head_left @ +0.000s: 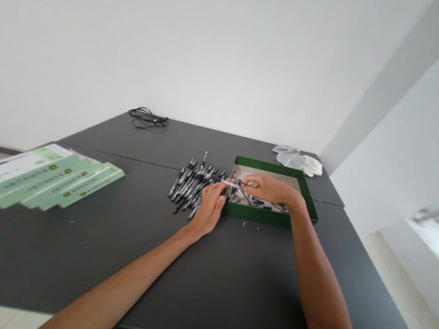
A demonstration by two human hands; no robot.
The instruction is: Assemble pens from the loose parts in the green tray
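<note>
Head view: left fingers [214, 188] on pen [231, 184], right fingers [254, 180] over green tray [263, 215].

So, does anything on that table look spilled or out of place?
Slightly: a couple of tiny bits lie on the dark table just in front of the green box, like stray scraps. The pens left of the box are heaped loosely, one poking out at the far side. Nothing looks plainly damaged.

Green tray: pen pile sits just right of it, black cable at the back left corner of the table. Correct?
No: the head view shows the pen pile just left of the green tray. The black cable is at the back left corner of the table.
</note>
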